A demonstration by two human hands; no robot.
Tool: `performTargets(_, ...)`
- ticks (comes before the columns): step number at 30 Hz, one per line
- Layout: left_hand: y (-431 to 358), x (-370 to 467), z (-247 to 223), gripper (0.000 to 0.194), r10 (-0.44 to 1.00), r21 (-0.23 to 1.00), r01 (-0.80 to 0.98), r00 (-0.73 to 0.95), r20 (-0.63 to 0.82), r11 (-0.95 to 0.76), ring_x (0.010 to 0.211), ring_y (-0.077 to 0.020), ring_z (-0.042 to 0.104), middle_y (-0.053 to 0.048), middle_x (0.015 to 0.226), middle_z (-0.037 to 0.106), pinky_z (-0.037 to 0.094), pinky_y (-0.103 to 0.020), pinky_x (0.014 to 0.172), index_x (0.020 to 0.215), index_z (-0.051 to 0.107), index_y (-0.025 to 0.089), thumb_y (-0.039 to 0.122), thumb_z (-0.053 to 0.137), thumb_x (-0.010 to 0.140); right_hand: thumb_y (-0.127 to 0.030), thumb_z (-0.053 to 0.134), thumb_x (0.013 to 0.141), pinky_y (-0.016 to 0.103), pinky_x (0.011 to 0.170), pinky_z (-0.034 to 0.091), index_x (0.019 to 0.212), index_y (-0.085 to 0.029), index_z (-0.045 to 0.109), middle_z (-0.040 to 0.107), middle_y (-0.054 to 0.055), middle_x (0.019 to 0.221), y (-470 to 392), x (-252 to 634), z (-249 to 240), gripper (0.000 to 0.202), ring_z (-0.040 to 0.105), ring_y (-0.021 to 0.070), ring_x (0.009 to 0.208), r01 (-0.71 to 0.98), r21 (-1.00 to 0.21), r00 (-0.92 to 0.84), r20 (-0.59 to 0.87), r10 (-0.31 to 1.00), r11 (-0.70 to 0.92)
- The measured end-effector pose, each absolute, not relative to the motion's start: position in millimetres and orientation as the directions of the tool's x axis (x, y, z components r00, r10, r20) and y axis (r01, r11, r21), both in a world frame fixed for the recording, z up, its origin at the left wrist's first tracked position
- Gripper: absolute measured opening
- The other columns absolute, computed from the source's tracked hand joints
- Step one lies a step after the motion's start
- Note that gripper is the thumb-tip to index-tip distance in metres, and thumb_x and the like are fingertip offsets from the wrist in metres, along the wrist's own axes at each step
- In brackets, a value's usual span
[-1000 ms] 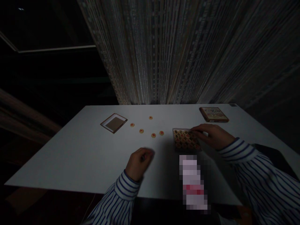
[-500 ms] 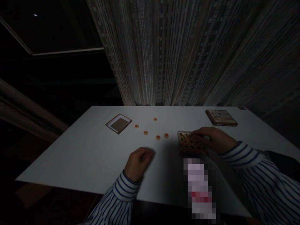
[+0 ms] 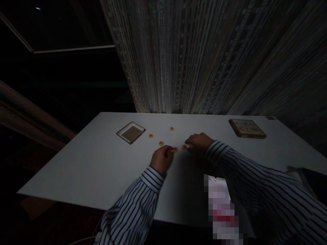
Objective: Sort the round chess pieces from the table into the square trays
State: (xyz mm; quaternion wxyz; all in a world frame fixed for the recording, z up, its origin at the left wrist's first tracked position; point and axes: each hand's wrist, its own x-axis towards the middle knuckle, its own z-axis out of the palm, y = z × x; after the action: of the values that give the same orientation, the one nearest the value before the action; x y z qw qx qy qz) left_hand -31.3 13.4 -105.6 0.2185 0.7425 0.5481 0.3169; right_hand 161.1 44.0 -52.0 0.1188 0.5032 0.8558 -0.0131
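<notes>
My left hand (image 3: pixel 162 159) is curled, thumb and fingertips at the left edge of a round Chinese chess piece (image 3: pixel 175 149) with a red character. My right hand (image 3: pixel 200 142) is low over the table, thumb and forefinger apart beside another red-marked piece (image 3: pixel 184 147). Three more pieces lie farther off: one just beyond my left hand (image 3: pixel 161 143), one to the left (image 3: pixel 151 135) and one toward the back (image 3: pixel 172 129). The box of pieces is hidden under my right hand and sleeve.
An open, shallow box lid (image 3: pixel 124 137) lies on the white table (image 3: pixel 76 163) at the left. A flat printed box (image 3: pixel 247 128) is at the back right. A pixelated phone-like object (image 3: pixel 221 204) is in front of me. String curtains (image 3: pixel 173 61) hang behind the table.
My right hand has left the box of pieces and moved left to the loose pieces. My left hand has moved forward and right, up to a piece. The view has shifted slightly.
</notes>
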Motion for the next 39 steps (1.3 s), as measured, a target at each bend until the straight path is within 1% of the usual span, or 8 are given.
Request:
performTargets(3,18.3,-26.7,-105.5,0.021,0.958,0.667,0.688,0.181,0.222,-0.285,0.065,-0.0139,0.060,-0.004,0.075,0.067,0.046,-0.024,0.063,0.092,0.065,0.016,0.017,0.050,0.077,-0.038,0.042,0.081,0.041,0.077,0.041,0.106,-0.019,0.060,0.062,0.013,0.108,52.9,152.6,-59.2,0.036,0.055,0.0271,0.101,0.857,0.125,-0.461,-0.245,0.853,0.499)
performTargets(9,20.9,-23.1,-108.4,0.020,0.964,0.695,0.668,0.176,0.200,-0.266,0.064,-0.0138,0.060,-0.003,0.074,0.068,0.046,-0.024,0.063,0.092,0.065,0.017,0.019,0.050,0.078,-0.033,0.041,0.082,0.037,0.071,0.043,0.097,-0.019,0.063,0.063,0.013,0.102,64.3,147.4,-73.1,0.030,0.059,0.0254,0.093,0.842,0.121,-0.467,-0.321,0.824,0.525)
performTargets(15,19.3,-22.5,-109.7,0.020,0.970,0.762,0.601,0.156,0.186,-0.242,0.065,-0.0141,0.060,-0.004,0.076,0.068,0.046,-0.025,0.063,0.090,0.065,0.018,0.020,0.050,0.077,-0.027,0.039,0.083,0.033,0.070,0.043,0.096,-0.018,0.063,0.062,0.012,0.102,59.2,151.0,-65.7,0.029,0.059,0.0231,0.093,0.848,0.095,-0.477,-0.292,0.829,0.521)
performTargets(19,17.7,-15.5,-111.5,0.019,0.986,0.901,0.405,0.131,0.108,-0.152,0.069,-0.0146,0.060,-0.006,0.078,0.069,0.046,-0.026,0.066,0.087,0.066,0.015,0.026,0.056,0.074,-0.026,0.041,0.083,0.029,0.073,0.043,0.111,-0.017,0.055,0.060,0.010,0.106,43.6,160.4,-56.8,0.033,0.059,0.0183,0.091,0.855,-0.026,-0.516,-0.144,0.844,0.518)
performTargets(24,8.7,2.5,-101.4,0.026,0.979,0.989,0.131,0.179,-0.095,0.071,0.057,-0.0116,0.056,-0.006,0.073,0.067,0.043,-0.022,0.052,0.085,0.068,0.011,0.031,0.057,0.072,-0.022,0.048,0.078,0.027,0.067,0.045,0.110,-0.013,0.054,0.061,0.011,0.097,22.1,170.7,-52.0,0.034,0.059,0.0162,0.080,0.791,-0.239,-0.570,0.047,0.820,0.563)
performTargets(31,-3.2,16.7,-86.2,0.024,0.963,0.995,0.018,0.251,-0.095,0.094,0.048,-0.0068,0.045,-0.003,0.066,0.064,0.032,-0.019,0.045,0.077,0.070,0.014,0.034,0.059,0.070,-0.016,0.053,0.074,0.027,0.065,0.044,0.096,-0.015,0.058,0.062,0.008,0.089,1.2,176.6,-43.3,0.023,0.058,0.0156,0.078,0.720,-0.292,-0.613,0.159,0.774,0.630)
performTargets(36,-4.6,24.7,-83.7,0.024,0.964,0.983,-0.090,0.230,-0.135,0.159,0.049,-0.0068,0.045,0.000,0.060,0.060,0.031,-0.019,0.046,0.078,0.069,0.013,0.033,0.063,0.067,-0.032,0.054,0.078,0.028,0.064,0.046,0.099,-0.013,0.057,0.063,0.009,0.087,2.4,191.8,-47.0,0.029,0.059,0.0146,0.072,0.694,-0.345,-0.563,0.288,0.774,0.633)
performTargets(39,-4.8,33.8,-79.7,0.023,0.966,0.970,-0.163,0.215,-0.143,0.180,0.048,-0.0069,0.045,0.001,0.057,0.058,0.031,-0.019,0.045,0.074,0.067,0.012,0.033,0.064,0.064,-0.035,0.051,0.080,0.029,0.066,0.047,0.096,-0.015,0.060,0.064,0.008,0.085,3.2,200.4,-45.5,0.028,0.059,0.0154,0.074,0.705,-0.314,-0.550,0.324,0.769,0.636)
